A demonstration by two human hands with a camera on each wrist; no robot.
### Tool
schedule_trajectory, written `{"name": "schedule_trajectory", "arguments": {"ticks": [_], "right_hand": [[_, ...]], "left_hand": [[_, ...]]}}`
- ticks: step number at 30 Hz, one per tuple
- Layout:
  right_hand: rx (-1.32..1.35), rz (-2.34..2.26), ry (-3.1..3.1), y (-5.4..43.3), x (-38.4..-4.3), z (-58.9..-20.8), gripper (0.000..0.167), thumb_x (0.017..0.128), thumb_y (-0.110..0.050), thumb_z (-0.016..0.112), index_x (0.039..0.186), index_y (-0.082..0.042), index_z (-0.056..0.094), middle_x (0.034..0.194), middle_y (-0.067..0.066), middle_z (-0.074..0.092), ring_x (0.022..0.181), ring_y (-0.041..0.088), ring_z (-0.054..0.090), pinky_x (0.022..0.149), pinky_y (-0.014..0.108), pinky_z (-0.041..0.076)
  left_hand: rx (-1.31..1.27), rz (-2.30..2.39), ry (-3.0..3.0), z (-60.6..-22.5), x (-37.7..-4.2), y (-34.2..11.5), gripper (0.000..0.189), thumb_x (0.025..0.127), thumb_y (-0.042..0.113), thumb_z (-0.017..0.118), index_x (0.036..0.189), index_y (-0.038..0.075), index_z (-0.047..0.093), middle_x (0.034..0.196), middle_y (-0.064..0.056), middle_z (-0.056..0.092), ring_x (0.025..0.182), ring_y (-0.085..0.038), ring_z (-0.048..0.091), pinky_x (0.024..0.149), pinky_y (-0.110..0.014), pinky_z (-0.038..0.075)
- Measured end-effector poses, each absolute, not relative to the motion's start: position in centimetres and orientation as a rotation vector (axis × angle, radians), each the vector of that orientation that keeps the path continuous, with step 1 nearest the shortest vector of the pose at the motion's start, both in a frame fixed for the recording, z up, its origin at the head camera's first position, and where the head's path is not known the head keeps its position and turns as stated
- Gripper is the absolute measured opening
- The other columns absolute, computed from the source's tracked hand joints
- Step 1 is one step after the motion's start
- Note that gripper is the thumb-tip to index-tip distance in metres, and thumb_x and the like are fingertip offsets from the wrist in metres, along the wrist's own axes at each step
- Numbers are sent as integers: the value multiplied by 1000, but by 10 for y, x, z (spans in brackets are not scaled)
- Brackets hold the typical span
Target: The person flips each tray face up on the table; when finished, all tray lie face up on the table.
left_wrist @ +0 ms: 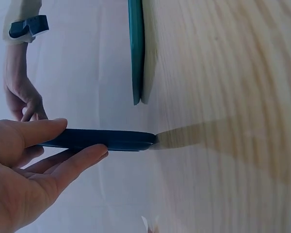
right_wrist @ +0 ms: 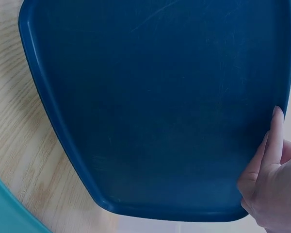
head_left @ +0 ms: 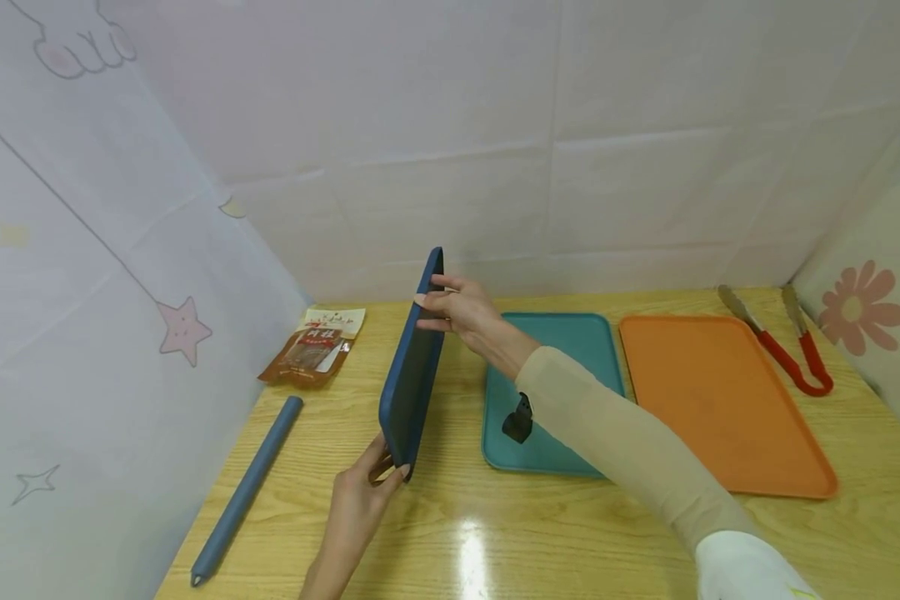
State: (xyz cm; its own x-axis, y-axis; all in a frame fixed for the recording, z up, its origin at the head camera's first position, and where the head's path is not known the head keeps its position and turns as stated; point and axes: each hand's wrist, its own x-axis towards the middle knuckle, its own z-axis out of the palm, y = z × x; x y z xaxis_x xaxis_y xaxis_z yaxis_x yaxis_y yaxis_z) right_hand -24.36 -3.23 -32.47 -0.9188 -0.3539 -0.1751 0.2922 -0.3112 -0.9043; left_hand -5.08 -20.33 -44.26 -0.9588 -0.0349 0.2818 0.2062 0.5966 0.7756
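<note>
A dark blue tray [head_left: 412, 383] stands on edge, nearly vertical, left of the teal tray. My left hand [head_left: 360, 492] pinches its near lower end, with thumb and fingers on opposite sides in the left wrist view. At the far upper edge, my right hand [head_left: 468, 317] grips the rim, fingers lying over the inner face. The right wrist view shows that scratched inner face [right_wrist: 155, 107] with nothing on it. From the left wrist view, the tray's lower edge [left_wrist: 145, 141] is at or just above the table; I cannot tell if it touches.
A teal tray [head_left: 570, 346] lies under my right forearm, with an orange tray [head_left: 720, 400] beside it. Red-handled tongs [head_left: 816, 358] lie at the far right. On the left are a brown food packet [head_left: 311, 350] and a grey-blue rod [head_left: 247, 487]. Cloth walls enclose the table.
</note>
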Motion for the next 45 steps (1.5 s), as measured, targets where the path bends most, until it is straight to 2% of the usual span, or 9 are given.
{"name": "schedule_trajectory", "arguments": {"ticks": [4,10,13,19,23,26,30,37,45], "right_hand": [[-81,-2267,1513,-34,-243,-324,63,91,7,60,148,-10,39,126,19,52,99,27,64,80,34,58],[-109,-2257,1494,-35,-244,-324,63,92,6,59,148,-10,37,132,19,48,112,30,61,81,34,57],[-129,-2253,1487,-36,-246,-324,63,91,6,60,148,-9,37,135,20,47,113,32,61,81,35,57],[-145,-2251,1475,-33,-250,-325,63,90,4,64,147,-8,39,129,20,53,100,28,67,82,36,57],[-162,-2243,1534,-28,-251,-331,52,94,-10,63,142,-5,44,112,21,61,86,25,69,82,40,57],[-166,-2204,1601,-23,-252,-340,49,97,-18,60,140,-1,45,109,25,61,86,31,68,81,41,57],[-150,-2065,1672,-17,-254,-361,51,100,-20,55,144,1,39,120,33,57,102,43,63,80,42,58],[-173,-1732,1856,-11,-244,-405,45,101,-13,50,142,4,40,121,29,59,105,40,63,90,48,52],[-155,-1599,1916,-16,-232,-434,49,98,-6,52,142,10,37,124,29,57,103,41,64,84,45,56]], "left_hand": [[-118,-1277,-2554,-442,-49,-202,59,82,-6,72,136,-4,51,112,-25,66,94,-34,69,69,-29,59],[-60,-1295,-2539,-442,-48,-203,57,81,-5,73,135,-2,54,110,-22,67,93,-32,69,69,-30,59],[-33,-1314,-2531,-441,-48,-203,55,82,-4,73,134,-1,55,112,-22,67,94,-31,69,72,-31,59],[1,-1343,-2510,-440,-47,-202,52,83,-2,73,133,0,57,115,-21,66,96,-30,69,77,-33,58],[20,-1340,-2496,-441,-47,-200,53,83,-2,73,133,-2,56,113,-21,67,95,-30,69,77,-34,58],[27,-1317,-2491,-441,-47,-199,52,83,-2,73,133,-4,55,110,-23,67,92,-30,70,75,-34,58],[67,-1337,-2474,-443,-46,-200,52,84,0,73,133,-3,56,109,-24,67,91,-30,70,74,-32,58],[162,-1435,-2405,-441,-43,-199,53,86,5,72,136,4,55,112,-24,66,95,-31,69,77,-31,58],[263,-1556,-2338,-441,-45,-198,59,84,6,75,139,5,52,110,-23,67,93,-29,70,76,-26,57]]}}
